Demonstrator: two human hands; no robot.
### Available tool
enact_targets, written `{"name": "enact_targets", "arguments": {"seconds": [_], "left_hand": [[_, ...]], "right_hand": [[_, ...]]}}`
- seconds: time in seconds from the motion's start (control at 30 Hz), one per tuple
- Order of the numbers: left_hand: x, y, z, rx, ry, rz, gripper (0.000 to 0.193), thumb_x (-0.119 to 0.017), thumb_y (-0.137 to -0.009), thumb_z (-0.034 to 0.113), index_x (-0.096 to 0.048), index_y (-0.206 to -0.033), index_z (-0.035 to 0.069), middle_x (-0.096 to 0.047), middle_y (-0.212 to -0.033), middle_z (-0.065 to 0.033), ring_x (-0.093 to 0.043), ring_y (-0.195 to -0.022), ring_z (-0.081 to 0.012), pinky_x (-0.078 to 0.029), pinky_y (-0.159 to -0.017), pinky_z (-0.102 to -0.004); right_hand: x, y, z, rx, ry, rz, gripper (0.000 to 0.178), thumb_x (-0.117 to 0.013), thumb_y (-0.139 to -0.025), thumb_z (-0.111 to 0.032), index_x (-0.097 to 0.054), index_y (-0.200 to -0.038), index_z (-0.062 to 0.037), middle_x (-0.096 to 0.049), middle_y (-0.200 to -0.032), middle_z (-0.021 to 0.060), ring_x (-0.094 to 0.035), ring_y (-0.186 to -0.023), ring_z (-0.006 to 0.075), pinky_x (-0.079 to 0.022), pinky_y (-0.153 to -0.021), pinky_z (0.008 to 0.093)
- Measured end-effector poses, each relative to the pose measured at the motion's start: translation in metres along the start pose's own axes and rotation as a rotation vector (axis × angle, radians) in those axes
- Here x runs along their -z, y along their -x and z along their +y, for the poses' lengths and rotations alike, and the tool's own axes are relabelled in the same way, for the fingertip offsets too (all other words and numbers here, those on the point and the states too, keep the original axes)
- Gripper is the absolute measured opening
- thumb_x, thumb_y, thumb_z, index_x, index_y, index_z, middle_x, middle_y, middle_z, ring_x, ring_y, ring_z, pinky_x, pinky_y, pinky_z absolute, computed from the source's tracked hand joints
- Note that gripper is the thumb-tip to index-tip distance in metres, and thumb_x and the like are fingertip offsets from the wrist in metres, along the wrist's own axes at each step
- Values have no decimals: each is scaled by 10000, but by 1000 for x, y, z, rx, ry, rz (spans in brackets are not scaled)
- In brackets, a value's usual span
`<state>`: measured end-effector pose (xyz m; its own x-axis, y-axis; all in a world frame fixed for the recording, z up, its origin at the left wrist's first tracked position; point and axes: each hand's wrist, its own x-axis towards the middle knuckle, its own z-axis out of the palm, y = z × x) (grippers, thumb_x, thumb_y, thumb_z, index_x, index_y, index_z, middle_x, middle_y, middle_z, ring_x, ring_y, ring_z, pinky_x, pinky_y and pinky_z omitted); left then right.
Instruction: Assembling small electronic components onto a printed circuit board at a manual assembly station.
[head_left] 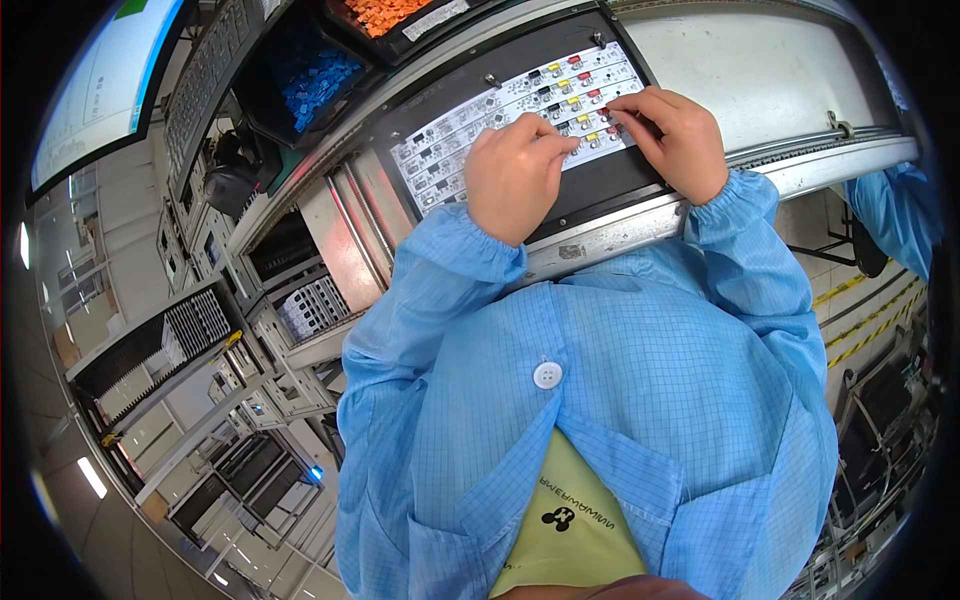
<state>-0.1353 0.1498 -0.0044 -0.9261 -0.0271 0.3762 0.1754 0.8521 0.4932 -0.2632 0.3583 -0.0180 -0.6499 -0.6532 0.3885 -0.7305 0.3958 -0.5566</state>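
White circuit boards (440,150) lie in rows in a black carrier frame (620,176). Toward their right end, black, yellow (565,82) and red (574,62) block-shaped parts stand in slanted lines. My left hand (515,180) is over the middle of the boards, thumb and index finger pinched together at the lowest rows; whatever is between them is hidden. My right hand (682,145) reaches in from the right, its thumb and index finger closed at a small red part (604,114) on a lower row.
Behind the carrier are black bins of blue parts (318,88) and orange parts (385,14). A metal rail (590,250) runs along the near edge. At upper left are a monitor (95,80) and a keyboard (208,85). Another person's blue sleeve (893,208) shows at right.
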Motion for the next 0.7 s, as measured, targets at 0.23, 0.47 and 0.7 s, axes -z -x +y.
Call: {"name": "enact_targets", "arguments": {"seconds": [0.23,0.47,0.7], "left_hand": [[26,-16,-24,-56,209,-174,194,-804,-843,126,-798,-1034,152,-664,-926,-47,-680,-874,-295,-508,-785,-437],[143,-46,-135,210,-534,281,67,-751,-905,196,-802,-931,163,-735,-930,-72,-720,-823,-329,-562,-696,-437],[119,-74,-257,231,-562,124,412,-778,-896,334,-753,-1270,164,-743,-1166,-179,-706,-1099,-379,-575,-977,-473]], "right_hand": [[4,-32,-30,-100,-268,-49,156,-739,-975,-74,-780,-1122,-41,-765,-971,75,-712,-794,173,-546,-648,287],[-25,-130,-60,269,-109,-41,133,-747,-979,-128,-795,-1075,-50,-786,-1023,88,-733,-803,233,-581,-673,330],[-90,-230,-64,285,143,-25,140,-639,-938,-114,-731,-1036,-76,-712,-910,182,-730,-885,370,-587,-770,471]]}}
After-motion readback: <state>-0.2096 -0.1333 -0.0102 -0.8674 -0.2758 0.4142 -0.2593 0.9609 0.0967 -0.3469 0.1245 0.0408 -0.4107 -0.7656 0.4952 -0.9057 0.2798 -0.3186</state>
